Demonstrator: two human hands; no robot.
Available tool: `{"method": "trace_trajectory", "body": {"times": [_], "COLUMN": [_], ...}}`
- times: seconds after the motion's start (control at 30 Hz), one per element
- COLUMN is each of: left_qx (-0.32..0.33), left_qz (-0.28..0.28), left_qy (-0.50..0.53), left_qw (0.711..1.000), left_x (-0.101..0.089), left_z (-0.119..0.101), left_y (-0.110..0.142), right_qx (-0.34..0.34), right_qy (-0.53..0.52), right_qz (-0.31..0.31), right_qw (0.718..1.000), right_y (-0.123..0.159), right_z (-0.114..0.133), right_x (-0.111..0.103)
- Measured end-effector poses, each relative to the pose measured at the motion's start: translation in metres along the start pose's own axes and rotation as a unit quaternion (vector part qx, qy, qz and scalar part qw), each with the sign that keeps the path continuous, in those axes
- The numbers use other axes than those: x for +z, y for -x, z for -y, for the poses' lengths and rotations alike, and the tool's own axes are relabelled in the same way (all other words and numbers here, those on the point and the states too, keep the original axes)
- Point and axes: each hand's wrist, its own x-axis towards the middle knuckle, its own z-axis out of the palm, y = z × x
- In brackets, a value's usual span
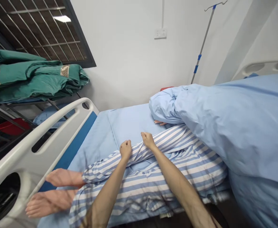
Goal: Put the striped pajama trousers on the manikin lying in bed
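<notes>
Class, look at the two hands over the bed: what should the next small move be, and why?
I'd probably press the left hand and right hand lightly against the far striped trouser leg: both are curled into fists right at it, and the blue quilt leaves its lower part uncovered.

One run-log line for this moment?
left hand: fist, at striped trousers | right hand: fist, same trousers | hold: unclear | feet: bare

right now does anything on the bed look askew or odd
The blue quilt looks askew: it is bunched toward the picture's right and hangs past the near edge of the bed, leaving the striped trousers mostly uncovered.
</notes>
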Motion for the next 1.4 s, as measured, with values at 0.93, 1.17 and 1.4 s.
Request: {"method": "trace_trajectory", "body": {"times": [0.93, 1.17, 1.4], "left_qx": [0.003, 0.011, 0.060], "left_qz": [0.029, 0.043, 0.062], "left_qy": [-0.134, -0.126, -0.089], "left_qw": [0.991, 0.991, 0.992], "left_x": [0.065, 0.062, 0.080], "left_z": [-0.051, -0.055, -0.096], "left_y": [0.027, 0.024, 0.005], "right_qx": [-0.079, 0.033, 0.054], "right_qy": [0.146, 0.133, 0.074], "right_qz": [-0.117, -0.086, -0.118], "right_qw": [0.979, 0.987, 0.989], "right_y": [-0.003, -0.008, -0.011], "right_z": [0.036, 0.003, -0.007], "right_x": [-0.049, -0.046, -0.044]}}
